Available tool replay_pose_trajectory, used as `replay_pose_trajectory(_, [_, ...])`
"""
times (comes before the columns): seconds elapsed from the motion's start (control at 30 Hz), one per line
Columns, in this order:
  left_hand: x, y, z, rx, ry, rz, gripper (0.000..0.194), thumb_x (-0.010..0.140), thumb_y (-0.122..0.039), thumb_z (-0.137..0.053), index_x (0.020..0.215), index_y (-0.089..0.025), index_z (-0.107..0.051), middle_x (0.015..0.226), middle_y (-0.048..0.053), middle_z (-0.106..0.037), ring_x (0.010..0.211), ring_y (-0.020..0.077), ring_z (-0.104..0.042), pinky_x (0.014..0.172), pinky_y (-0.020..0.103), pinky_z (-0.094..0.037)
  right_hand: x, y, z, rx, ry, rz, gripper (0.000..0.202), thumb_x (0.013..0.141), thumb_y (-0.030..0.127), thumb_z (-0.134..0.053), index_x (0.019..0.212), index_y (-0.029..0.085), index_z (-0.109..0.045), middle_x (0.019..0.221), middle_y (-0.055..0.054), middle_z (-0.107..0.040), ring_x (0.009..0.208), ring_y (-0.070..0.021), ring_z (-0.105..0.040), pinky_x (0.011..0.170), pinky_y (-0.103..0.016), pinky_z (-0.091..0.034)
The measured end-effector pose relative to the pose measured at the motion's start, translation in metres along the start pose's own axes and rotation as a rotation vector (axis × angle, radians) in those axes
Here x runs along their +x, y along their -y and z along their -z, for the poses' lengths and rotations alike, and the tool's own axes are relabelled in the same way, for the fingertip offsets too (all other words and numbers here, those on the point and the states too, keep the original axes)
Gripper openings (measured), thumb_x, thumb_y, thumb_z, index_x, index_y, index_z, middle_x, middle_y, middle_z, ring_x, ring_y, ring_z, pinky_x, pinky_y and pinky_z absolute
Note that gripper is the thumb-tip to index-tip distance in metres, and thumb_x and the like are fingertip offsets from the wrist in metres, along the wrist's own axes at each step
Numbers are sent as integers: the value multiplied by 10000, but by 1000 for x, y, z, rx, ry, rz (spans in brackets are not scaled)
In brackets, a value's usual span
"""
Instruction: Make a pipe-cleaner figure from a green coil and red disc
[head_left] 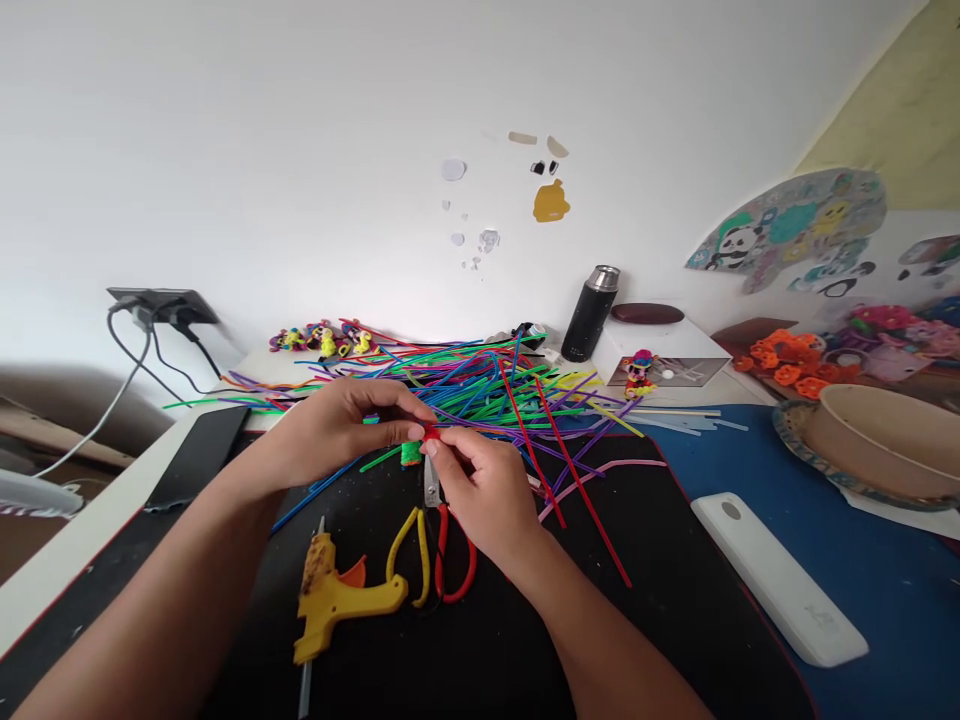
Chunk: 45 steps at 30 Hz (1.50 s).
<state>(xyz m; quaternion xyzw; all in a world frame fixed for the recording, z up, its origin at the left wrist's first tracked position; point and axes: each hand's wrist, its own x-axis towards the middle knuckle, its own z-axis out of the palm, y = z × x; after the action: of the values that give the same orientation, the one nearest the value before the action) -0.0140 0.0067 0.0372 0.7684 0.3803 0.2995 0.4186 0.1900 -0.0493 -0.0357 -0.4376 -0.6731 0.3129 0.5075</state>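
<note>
My left hand [345, 425] and my right hand [484, 480] meet above the black mat [480, 650], each pinching a small red pipe cleaner piece [431, 433]. Fingers cover most of it. Just beneath are a green coiled pipe cleaner piece [410, 453] and red-handled scissors [466, 580], partly hidden by my right hand. Yellow-handled pliers [421, 560] rest against the scissors. Nearer to me lies a yellow hot glue gun [337, 595] with a glue stick in its rear. Behind my hands spreads a heap of coloured pipe cleaners [480, 390].
At the back stand a black thermos [591, 315] and a white box [697, 350] with a small figure [640, 375] before it. A phone [199, 455] lies left; a white oblong device [780, 580] and a bowl [892, 440] are right. Finished figures [322, 340] sit by the wall.
</note>
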Motion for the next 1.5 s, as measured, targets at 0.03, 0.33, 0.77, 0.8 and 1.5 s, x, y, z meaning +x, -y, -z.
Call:
replay_pose_trajectory(0.03, [-1,-1,0,45,5,-11,149,893,-387,-859,947,-257,-906,859,60,-824,775,217,-714,742,264,-561,0,0,0,-26,5,11,264,1067,317,-611,868,231,-760,727,-8,-717,635,-175,-621,624,-290,-408])
replay_pose_trajectory(0.33, [-2,-9,-2,162,30,-22,115,866,-365,-838,844,-261,-881,757,19,-792,668,191,-645,617,228,-479,-2,1,-4,-183,36,74,266,1055,262,-609,835,251,-757,706,-18,-731,624,-195,-641,629,-305,-391])
replay_pose_trajectory(0.77, [11,11,-8,-312,12,154,245,780,-417,-947,819,-195,-850,719,39,-743,651,161,-621,626,246,-504,-3,1,1,119,26,-87,346,1118,458,-543,1025,240,-795,570,24,-597,503,-165,-587,523,-265,-439])
replay_pose_trajectory(0.8, [12,11,-11,-351,-1,158,257,766,-417,-960,804,-189,-847,710,37,-733,641,153,-611,623,243,-498,-2,2,1,137,27,-96,357,1121,465,-536,1024,240,-795,567,27,-588,495,-162,-584,520,-263,-443])
replay_pose_trajectory(1.5, [15,10,-35,-639,-138,226,365,654,-428,-1054,770,-148,-850,711,46,-736,618,121,-614,584,215,-510,1,-1,2,175,-47,-87,356,1117,457,-533,960,222,-749,527,48,-538,454,-143,-523,513,-265,-410])
